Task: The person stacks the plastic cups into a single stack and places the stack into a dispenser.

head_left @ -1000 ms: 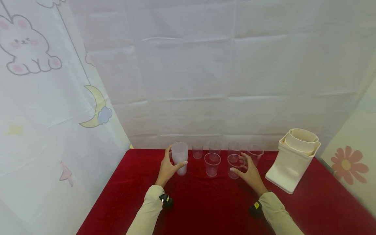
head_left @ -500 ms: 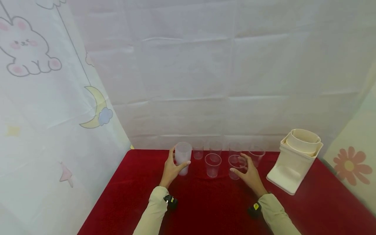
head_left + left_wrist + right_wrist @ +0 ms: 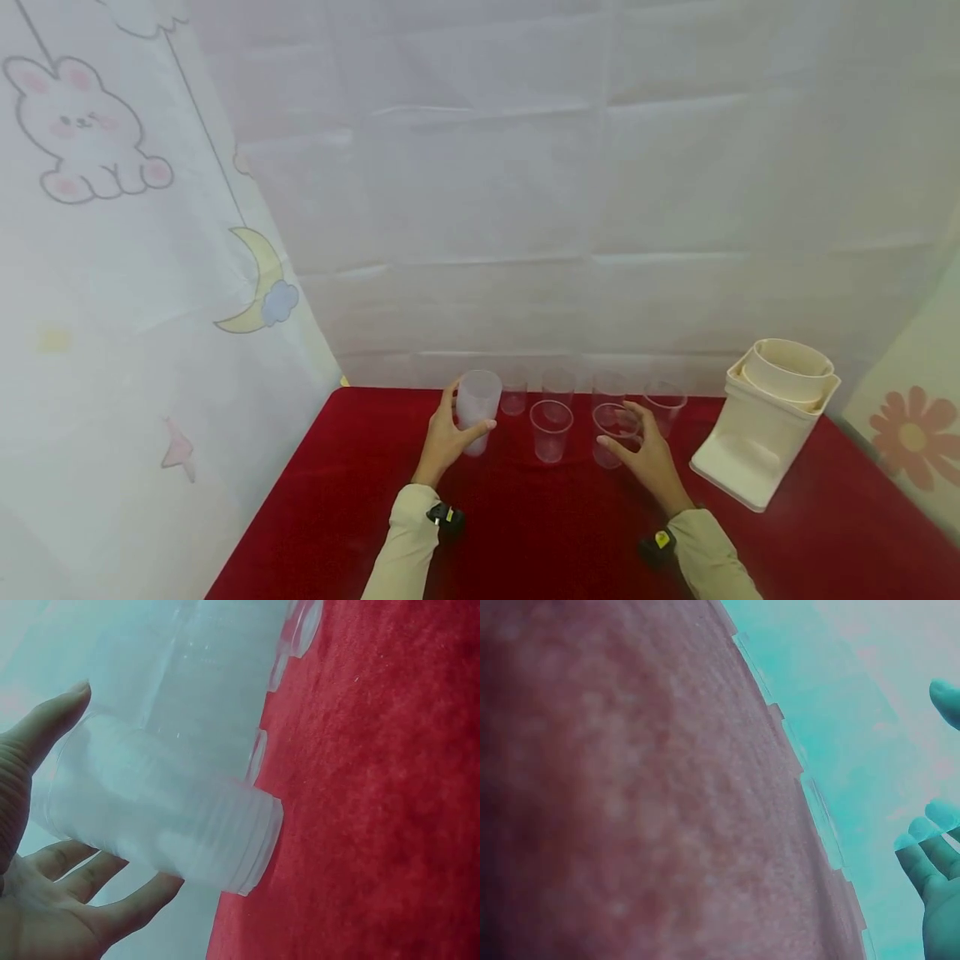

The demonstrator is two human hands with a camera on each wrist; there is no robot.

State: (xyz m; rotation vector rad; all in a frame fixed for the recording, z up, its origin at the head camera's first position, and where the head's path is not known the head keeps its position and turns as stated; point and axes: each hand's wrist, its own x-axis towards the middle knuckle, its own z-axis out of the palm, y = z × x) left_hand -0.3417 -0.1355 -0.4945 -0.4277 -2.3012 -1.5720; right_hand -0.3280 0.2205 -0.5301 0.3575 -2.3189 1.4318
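My left hand (image 3: 444,437) grips a stack of translucent plastic cups (image 3: 477,404) left of the loose cups; thumb and fingers go round its upper part. In the left wrist view the stack (image 3: 161,802) ends in a ridged end near the red cloth; I cannot tell whether it touches. My right hand (image 3: 651,457) curves round a clear plastic cup (image 3: 604,454) standing upright in the front row, thumb at its near left, fingers over its right rim. The right wrist view shows that hand (image 3: 941,892) at its right edge, the fingertips pale behind clear plastic.
Between my hands stands another clear cup (image 3: 551,433). Several more cups, such as this one (image 3: 664,408), line the back of the red cloth (image 3: 525,533). At the right is a cream plastic stand (image 3: 757,433) with a round tub (image 3: 791,367). A white curtain (image 3: 525,208) hangs behind.
My left hand has moved the cup stack a little to the right, nearer the loose cups. My right hand stays at its cup. The whole view has shifted slightly.
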